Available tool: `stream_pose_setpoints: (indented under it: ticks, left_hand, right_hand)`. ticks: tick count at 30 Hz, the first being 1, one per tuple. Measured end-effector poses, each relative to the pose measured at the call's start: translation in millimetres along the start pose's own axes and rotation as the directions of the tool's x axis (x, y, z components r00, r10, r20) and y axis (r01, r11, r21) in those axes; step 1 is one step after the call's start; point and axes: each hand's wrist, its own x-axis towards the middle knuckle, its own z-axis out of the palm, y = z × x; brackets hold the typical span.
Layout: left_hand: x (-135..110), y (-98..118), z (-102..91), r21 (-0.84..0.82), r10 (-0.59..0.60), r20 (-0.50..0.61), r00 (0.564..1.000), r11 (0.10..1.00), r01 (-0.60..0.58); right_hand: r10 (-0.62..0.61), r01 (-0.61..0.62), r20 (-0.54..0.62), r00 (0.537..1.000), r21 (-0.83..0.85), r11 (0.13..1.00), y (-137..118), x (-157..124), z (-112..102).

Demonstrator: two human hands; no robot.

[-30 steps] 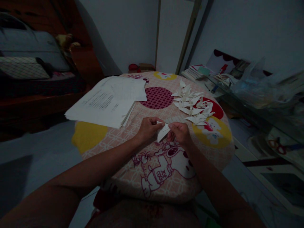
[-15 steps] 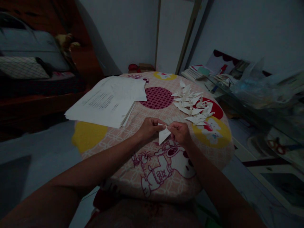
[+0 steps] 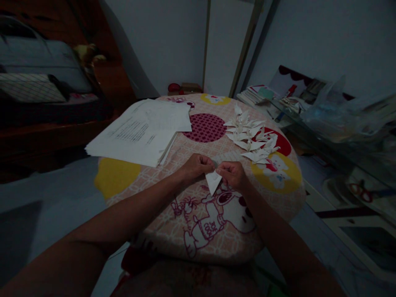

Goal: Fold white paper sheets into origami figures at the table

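Pinching a folded paper triangle (image 3: 213, 183), left hand (image 3: 198, 166) and right hand (image 3: 232, 175) seem mid-fold; next likely calls for aligning edges. Origami cranes (image 3: 257, 155) lie beyond the right.

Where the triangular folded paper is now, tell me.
Near the head view's middle, the folded paper is held by left hand and right hand, left of the paper cranes.

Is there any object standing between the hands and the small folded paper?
Nothing visible stands between them: the left hand and right hand both pinch the folded paper. The paper stack and paper cranes lie apart.
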Motion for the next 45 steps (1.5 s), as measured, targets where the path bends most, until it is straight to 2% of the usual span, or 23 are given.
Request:
stream_pose_setpoints:
  ticks: [6,14,17,20,25,31,36,39,42,45]
  left_hand:
    - [1,4,-4.3,-0.05,-0.007,0.004,1.0,0.999,0.007]
    - [-4,20,-15.3,0.1,-0.07,0.056,0.996,0.993,0.064]
    - [-3,20,-18.3,0.127,-0.041,0.065,0.997,0.991,0.032]
    - [-2,17,-20.3,0.082,-0.012,0.087,0.996,0.997,0.005]
    - [-2,11,-21.1,0.007,-0.047,0.119,0.992,0.999,0.047]
    - [1,7,-23.6,-0.009,-0.028,0.045,0.999,1.0,0.029]
    - [1,2,-20.4,-0.052,-0.057,0.123,0.991,0.997,0.064]
    - [2,-2,-13.1,-0.089,-0.034,0.138,0.99,0.995,0.047]
    - [4,-4,-8.5,-0.135,0.02,0.087,0.996,0.991,-0.008]
    - [5,-2,-9.7,-0.147,0.075,-0.034,0.997,0.986,-0.08]
  right_hand:
    - [-0.007,0.007,-0.013,1.0,-0.009,1.0,-2,0,-1]
    - [0.052,-0.051,-0.02,0.998,0.034,0.998,-4,-1,-8]
    - [0.092,-0.089,-0.024,0.995,0.117,0.989,-1,-1,-7]
    - [0.134,-0.116,-0.055,0.989,0.254,0.96,1,0,-5]
    - [0.17,-0.151,-0.022,0.985,0.356,0.922,5,1,-4]
    - [0.171,-0.127,-0.1,0.98,0.347,0.929,9,3,-3]
    - [0.23,-0.196,-0.093,0.969,0.283,0.939,9,4,-4]
    - [0.247,-0.214,-0.095,0.964,0.27,0.939,8,6,-2]
    - [0.218,-0.176,-0.124,0.968,0.283,0.943,7,7,1]
    - [0.181,-0.138,-0.118,0.976,0.304,0.943,7,7,2]
